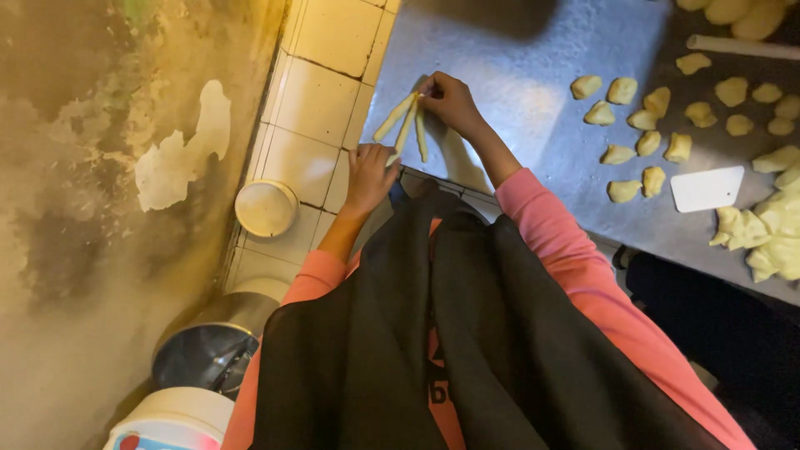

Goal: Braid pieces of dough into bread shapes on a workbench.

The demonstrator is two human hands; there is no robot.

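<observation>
Steel counter (533, 58) spans top, tiled ledge (317, 100) along its left edge. Cut dough lumps (646, 125) scattered toward right edge beside white scraper (707, 188). Three thin dough strips (407, 127) lie near counter's left edge. Right hand (450, 102) pinches strips' far ends; left hand (368, 173) closed on near ends. Strips look soft, light, stretchy, easily torn; best gripped gently at ends.

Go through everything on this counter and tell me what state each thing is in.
Left hand: closed on the near ends of the pale dough strips.
Right hand: pinching the strips' far ends.
Small cut dough pieces: lying loose, scattered.
White plastic scraper: lying flat, untouched.
Steel bowl: tilted.
</observation>
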